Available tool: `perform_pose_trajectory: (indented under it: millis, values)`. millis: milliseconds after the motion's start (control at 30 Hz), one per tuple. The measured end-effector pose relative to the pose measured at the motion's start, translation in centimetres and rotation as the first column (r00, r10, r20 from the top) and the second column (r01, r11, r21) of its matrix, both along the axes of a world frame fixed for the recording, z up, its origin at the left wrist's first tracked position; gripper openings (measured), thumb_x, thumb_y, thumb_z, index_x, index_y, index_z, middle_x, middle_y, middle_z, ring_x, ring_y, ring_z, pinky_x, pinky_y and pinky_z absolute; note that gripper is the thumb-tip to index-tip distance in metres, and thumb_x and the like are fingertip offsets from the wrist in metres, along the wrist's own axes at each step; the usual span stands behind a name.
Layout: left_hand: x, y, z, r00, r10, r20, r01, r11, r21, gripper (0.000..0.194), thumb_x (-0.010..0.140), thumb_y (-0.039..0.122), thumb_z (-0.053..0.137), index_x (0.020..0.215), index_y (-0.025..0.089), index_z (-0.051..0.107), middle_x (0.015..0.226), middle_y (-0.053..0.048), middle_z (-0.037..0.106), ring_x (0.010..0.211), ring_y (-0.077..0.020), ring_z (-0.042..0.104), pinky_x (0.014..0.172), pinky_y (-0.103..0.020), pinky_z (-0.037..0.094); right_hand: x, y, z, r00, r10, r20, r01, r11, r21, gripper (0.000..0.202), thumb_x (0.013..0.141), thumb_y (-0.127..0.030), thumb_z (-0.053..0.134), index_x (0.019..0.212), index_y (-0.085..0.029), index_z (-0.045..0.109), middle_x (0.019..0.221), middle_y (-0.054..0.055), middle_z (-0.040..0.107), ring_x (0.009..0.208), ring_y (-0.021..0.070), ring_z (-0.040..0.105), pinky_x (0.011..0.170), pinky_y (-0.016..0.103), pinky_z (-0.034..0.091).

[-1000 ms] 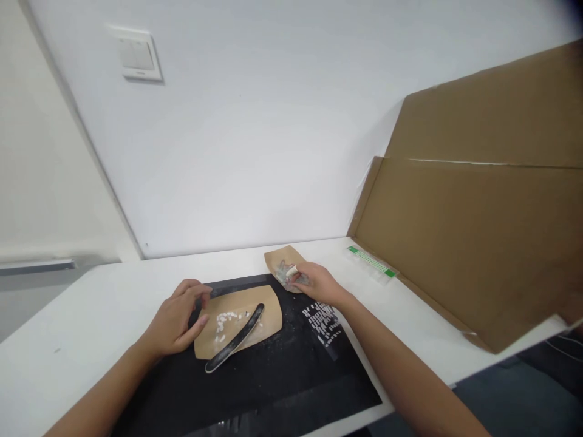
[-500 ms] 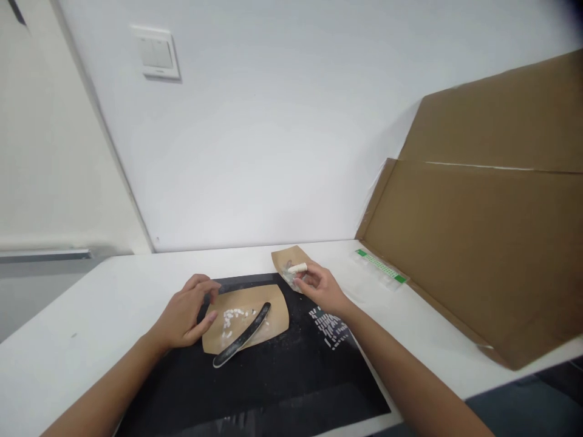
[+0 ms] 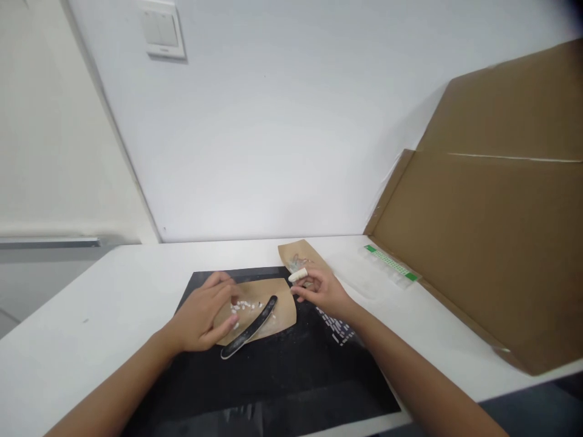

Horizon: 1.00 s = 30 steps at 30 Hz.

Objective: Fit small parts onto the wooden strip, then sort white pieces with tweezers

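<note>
My right forearm (image 3: 392,352) crossed just by the small white slips (image 3: 339,331) on the black mat (image 3: 282,385), and a low sweep of my sleeveless arm could have scattered their rows. The curved black file (image 3: 250,328) lay slantwise, partly on the nearer brown paper (image 3: 285,312) and partly off its near edge, so a knock could have swung it into the loose white bits (image 3: 246,305) there. My left hand (image 3: 204,315) was over that paper's left side, fingers spread and curled, gripping nothing I could see; dragging a fingertip could have tugged the sheet and rolled the bits off. My right hand (image 3: 325,294), apart from the left, was by the farther brown paper (image 3: 294,250), thumb clear of the forefinger. That forefinger seemed to wear a white fingertip cover (image 3: 298,275), which could have dulled my touch and made small pieces slip. Counting outward, I had one mat, one file, two sheets of brown paper, about a dozen bits in view, though my fingers may have hidden some, and one cover; the slips were too small and too hidden to count. Beyond were one green-and-white strip (image 3: 392,264), one opened cardboard box (image 3: 483,243) and one wall switch (image 3: 161,29).
</note>
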<state>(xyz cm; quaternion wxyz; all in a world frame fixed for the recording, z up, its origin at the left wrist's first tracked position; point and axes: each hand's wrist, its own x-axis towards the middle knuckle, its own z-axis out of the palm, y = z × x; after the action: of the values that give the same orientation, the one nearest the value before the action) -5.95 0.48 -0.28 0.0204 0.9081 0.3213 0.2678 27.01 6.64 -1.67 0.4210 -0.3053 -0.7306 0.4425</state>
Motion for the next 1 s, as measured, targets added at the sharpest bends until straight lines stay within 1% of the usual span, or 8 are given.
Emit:
perform_pose_trajectory:
  millis: [167, 333, 400, 533, 600, 800, 933, 1000]
  values:
    - [1.9, -1.3, 0.3, 0.992, -0.101, -0.071, 0.095, 0.992, -0.083, 0.025, 0.094, 0.036, 0.057, 0.113, 0.021, 0.057, 0.103, -0.011, 0.064, 0.097, -0.0293, 0.056, 0.087, -0.047, 0.049, -0.8, -1.3, 0.6, 0.996, 0.061, 0.058, -0.064, 0.997, 0.038, 0.029, 0.080, -0.041, 0.086, 0.096, -0.020, 0.075, 0.109, 0.007, 0.065, 0.078, 0.0146, 0.073, 0.072, 0.026, 0.065]
    - [2.9, -2.2, 0.4, 0.980, -0.136, -0.144, 0.119, 0.986, -0.117, 0.040, 0.090, 0.053, 0.064, 0.116, 0.022, 0.061, 0.111, -0.012, 0.066, 0.100, -0.0302, 0.058, 0.088, -0.045, 0.051, -1.2, -2.3, 0.8, 0.988, 0.124, 0.088, -0.119, 0.991, -0.059, 0.032, 0.078, -0.046, 0.086, 0.090, -0.020, 0.071, 0.083, 0.004, 0.073, 0.071, 0.0181, 0.075, 0.064, 0.027, 0.064]
    - [3.1, -2.4, 0.4, 0.975, -0.124, -0.187, 0.106, 0.989, -0.106, 0.038, 0.090, 0.052, 0.065, 0.115, 0.023, 0.062, 0.115, -0.013, 0.066, 0.103, -0.0312, 0.057, 0.087, -0.045, 0.051, -1.2, -2.5, 0.8, 0.985, 0.121, 0.120, -0.113, 0.991, -0.073, 0.034, 0.077, -0.049, 0.087, 0.087, -0.020, 0.071, 0.072, 0.001, 0.072, 0.058, 0.0157, 0.070, 0.052, 0.024, 0.058]
    - [3.2, -2.4, 0.7, 0.962, -0.095, -0.256, 0.077, 0.994, -0.082, 0.026, 0.095, 0.042, 0.061, 0.112, 0.022, 0.063, 0.115, -0.013, 0.066, 0.104, -0.0314, 0.058, 0.082, -0.044, 0.053, -1.2, -2.6, 1.0, 0.964, -0.001, 0.268, -0.050, 0.982, 0.183, 0.036, 0.071, -0.051, 0.091, 0.072, -0.021, 0.071, 0.063, -0.001, 0.066, 0.052, 0.0118, 0.060, 0.046, 0.021, 0.047]
    - [3.1, -2.4, 0.8, 0.959, -0.098, -0.266, 0.077, 0.993, -0.089, 0.021, 0.095, 0.038, 0.061, 0.108, 0.022, 0.063, 0.108, -0.011, 0.066, 0.100, -0.0296, 0.059, 0.078, -0.042, 0.054, -1.3, -2.7, 1.0, 0.953, -0.027, 0.300, -0.051, 0.968, 0.248, 0.036, 0.071, -0.051, 0.091, 0.068, -0.021, 0.071, 0.063, -0.002, 0.065, 0.053, 0.0116, 0.059, 0.047, 0.021, 0.046]
    - [2.4, -2.3, 1.1, 0.968, -0.085, -0.236, 0.060, 0.992, -0.112, 0.015, 0.094, 0.033, 0.062, 0.105, 0.023, 0.064, 0.100, -0.009, 0.064, 0.095, -0.0261, 0.061, 0.073, -0.035, 0.053, -1.5, -2.9, 0.8, 0.984, 0.024, 0.174, -0.044, 0.993, 0.110, 0.036, 0.074, -0.052, 0.088, 0.091, -0.022, 0.077, 0.068, 0.000, 0.074, 0.053, 0.0130, 0.062, 0.048, 0.022, 0.048]
    - [1.9, -2.2, 1.3, 0.965, -0.048, -0.258, 0.016, 0.992, -0.123, 0.022, 0.090, 0.037, 0.067, 0.106, 0.022, 0.061, 0.101, -0.009, 0.065, 0.093, -0.0273, 0.061, 0.073, -0.038, 0.054, -1.4, -2.7, 1.1, 0.988, -0.040, 0.147, 0.010, 0.980, 0.199, 0.032, 0.074, -0.053, 0.089, 0.080, -0.023, 0.078, 0.066, 0.000, 0.068, 0.052, 0.0125, 0.058, 0.049, 0.024, 0.047]
    - [1.9, -2.3, 1.4, 0.960, -0.046, -0.277, 0.007, 0.990, -0.138, 0.021, 0.092, 0.037, 0.065, 0.106, 0.022, 0.060, 0.100, -0.008, 0.065, 0.091, -0.0267, 0.061, 0.073, -0.038, 0.053, -1.4, -2.5, 1.2, 0.988, -0.059, 0.143, 0.031, 0.981, 0.192, 0.032, 0.073, -0.053, 0.089, 0.078, -0.023, 0.079, 0.069, 0.001, 0.068, 0.054, 0.0127, 0.058, 0.049, 0.025, 0.047]
